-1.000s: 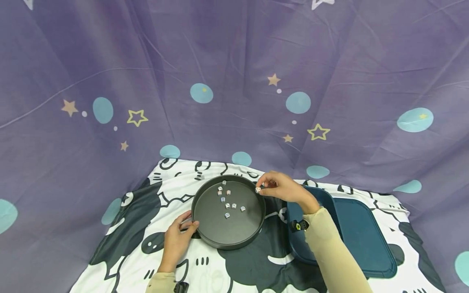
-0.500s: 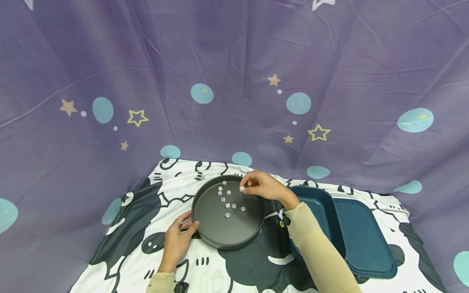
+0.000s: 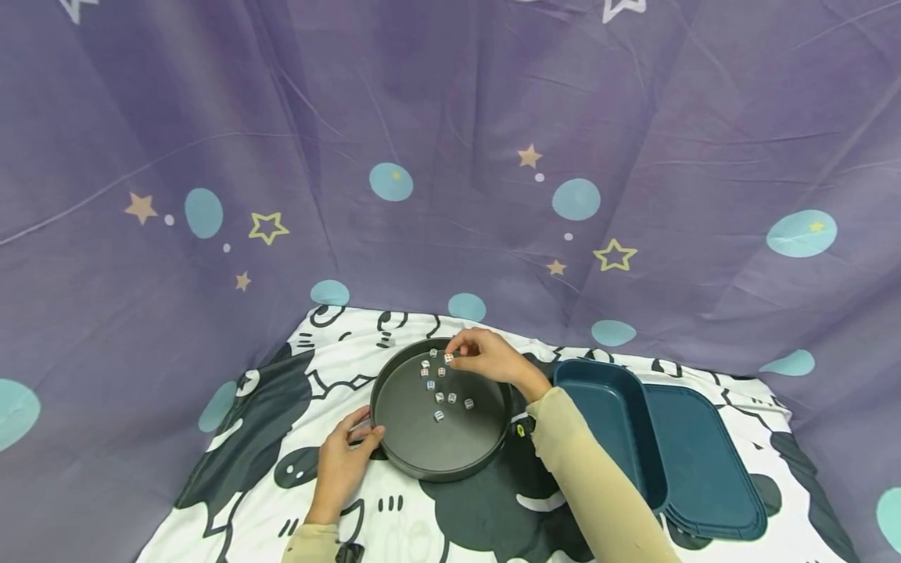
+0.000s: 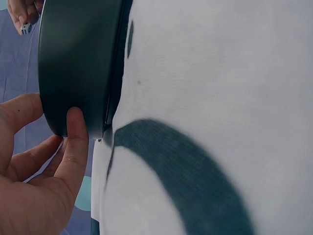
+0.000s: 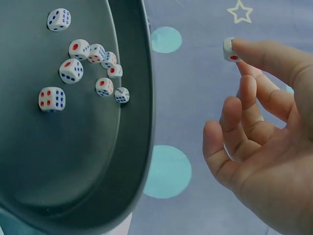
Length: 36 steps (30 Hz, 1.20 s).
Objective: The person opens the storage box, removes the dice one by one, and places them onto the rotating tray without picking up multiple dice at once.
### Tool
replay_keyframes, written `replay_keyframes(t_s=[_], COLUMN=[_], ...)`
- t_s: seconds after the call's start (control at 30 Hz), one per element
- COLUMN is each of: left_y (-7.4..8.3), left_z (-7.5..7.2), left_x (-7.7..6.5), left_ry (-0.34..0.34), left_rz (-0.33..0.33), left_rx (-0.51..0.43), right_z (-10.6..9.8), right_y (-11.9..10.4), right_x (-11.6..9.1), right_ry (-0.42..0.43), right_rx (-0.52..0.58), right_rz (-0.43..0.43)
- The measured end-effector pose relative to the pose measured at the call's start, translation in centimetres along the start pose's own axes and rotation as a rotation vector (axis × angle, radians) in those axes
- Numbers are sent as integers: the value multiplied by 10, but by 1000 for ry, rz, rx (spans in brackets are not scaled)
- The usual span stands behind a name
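My left hand (image 3: pixel 340 461) holds the near left side of a round dark grey pan (image 3: pixel 443 453), one finger flat on its outer wall in the left wrist view. Above the far part of the pan, my right hand (image 3: pixel 489 360) pinches a white die (image 5: pixel 230 50) between thumb and fingertip. A red pip shows on that die in the right wrist view. Several more white dice with red and blue pips lie loose on the pan's floor, mostly toward its far side, among them a die (image 5: pixel 52 99) with red and blue faces.
Right of the pan stands a deep blue rectangular tub (image 3: pixel 612 407). Beside it lies a flat blue lid (image 3: pixel 711 461). A black-and-white patterned cloth (image 3: pixel 394 508) covers the surface, and a purple curtain (image 3: pixel 450 156) with stars hangs behind.
My right hand has moved left with the die, from the pan's right rim to over the dice at its far side. The left hand has stayed at the pan.
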<state>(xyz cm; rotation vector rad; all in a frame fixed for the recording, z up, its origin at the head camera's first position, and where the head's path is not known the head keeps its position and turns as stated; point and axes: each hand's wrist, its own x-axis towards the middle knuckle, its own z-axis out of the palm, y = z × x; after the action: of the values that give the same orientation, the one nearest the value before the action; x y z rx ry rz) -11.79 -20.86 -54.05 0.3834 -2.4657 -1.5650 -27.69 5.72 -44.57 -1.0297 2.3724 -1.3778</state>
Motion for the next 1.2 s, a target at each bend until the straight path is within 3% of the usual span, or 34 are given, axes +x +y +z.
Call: replay_keyframes(t_s=[0.43,1.2], left_y=[1,2], left_z=[1,1], left_x=[0,-1], left_ry=[6,-1], left_rz=[-4,-12], left_rx=[9,10], right_z=[13,8], right_y=[3,4], right_x=[7,-10], right_ry=[14,53], right_rx=[24,34], right_rz=[59,25])
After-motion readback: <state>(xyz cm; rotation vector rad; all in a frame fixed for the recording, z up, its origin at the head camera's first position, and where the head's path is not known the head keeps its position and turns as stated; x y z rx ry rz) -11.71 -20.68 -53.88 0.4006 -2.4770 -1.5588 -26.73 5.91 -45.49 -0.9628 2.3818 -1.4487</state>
